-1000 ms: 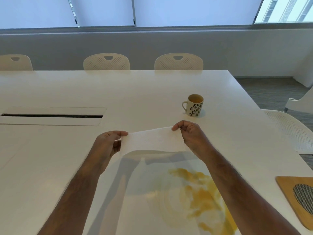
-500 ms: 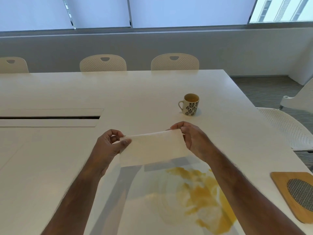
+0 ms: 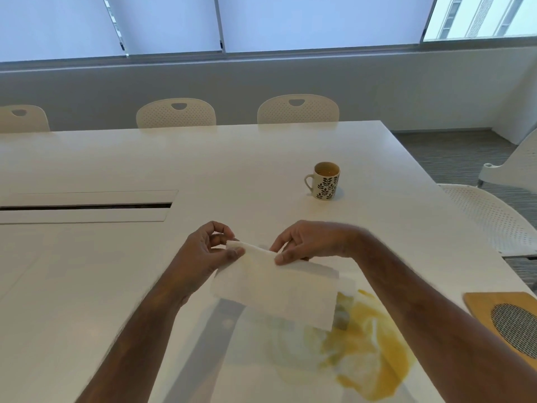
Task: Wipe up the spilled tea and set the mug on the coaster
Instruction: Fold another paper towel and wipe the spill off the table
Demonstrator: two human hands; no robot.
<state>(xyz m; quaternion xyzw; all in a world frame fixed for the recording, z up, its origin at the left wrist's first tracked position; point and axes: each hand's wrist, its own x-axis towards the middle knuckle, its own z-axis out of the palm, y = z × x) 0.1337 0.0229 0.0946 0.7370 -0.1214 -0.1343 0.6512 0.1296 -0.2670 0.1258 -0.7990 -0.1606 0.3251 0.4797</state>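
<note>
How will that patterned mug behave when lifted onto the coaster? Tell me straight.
The mug looks ceramic, so probably stiff, fairly heavy for its size, and breakable if knocked. Tea shows near its rim, so it may slosh if tilted. Its handle, facing left, likely gives a secure hold. The coaster lies flat, so it should sit steady there.

left hand (image 3: 207, 251) and right hand (image 3: 308, 242) drawn closer together, paper towel (image 3: 276, 289) apparently folded over, now hanging lower over spilled tea (image 3: 369, 353)
</note>
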